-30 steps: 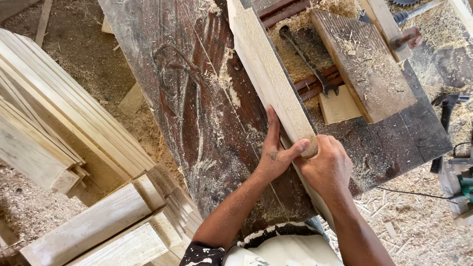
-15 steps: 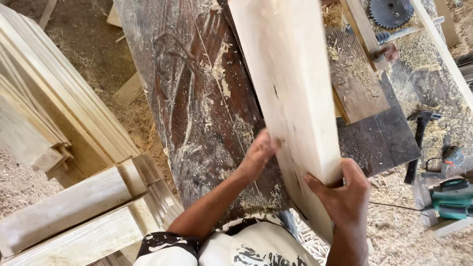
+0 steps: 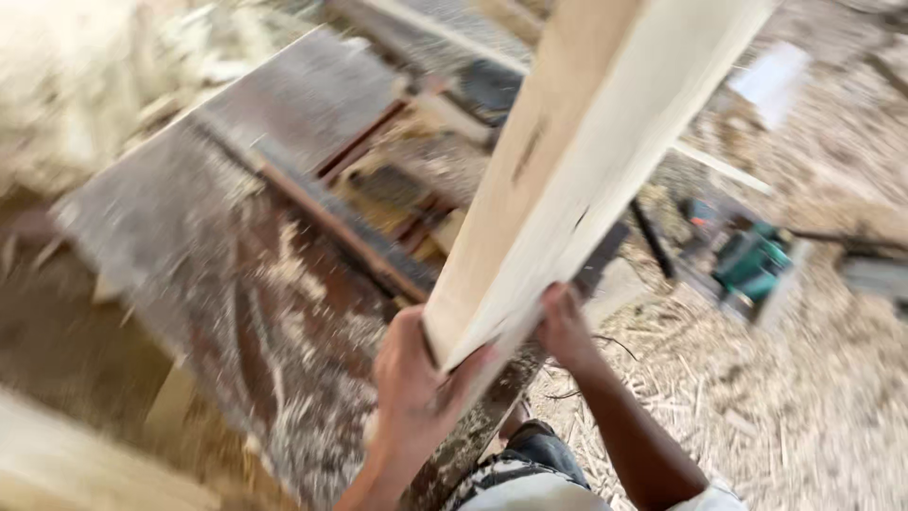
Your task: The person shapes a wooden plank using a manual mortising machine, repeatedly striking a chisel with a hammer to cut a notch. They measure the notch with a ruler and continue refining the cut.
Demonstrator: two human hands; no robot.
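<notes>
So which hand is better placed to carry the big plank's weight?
Probably the left hand: it wraps the near end of the pale plank from beneath, thumb across the end. The right hand only grips the side edge.

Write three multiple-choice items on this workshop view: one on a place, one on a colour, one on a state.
1. Where is the green power tool?
A. On the littered floor to the right
B. On the dark bench
C. In the left hand

2. What colour is the wood plank?
A. Dark brown
B. Pale cream
C. Grey

3. How is the plank held?
A. Lying flat, untouched
B. By one hand only
C. Raised, gripped at its near end by both hands

Answers:
1. A, it sits among shavings, right of the sawdust-covered bench.
2. B, its faces are light.
3. C, the left hand and right hand clasp its end.
</notes>
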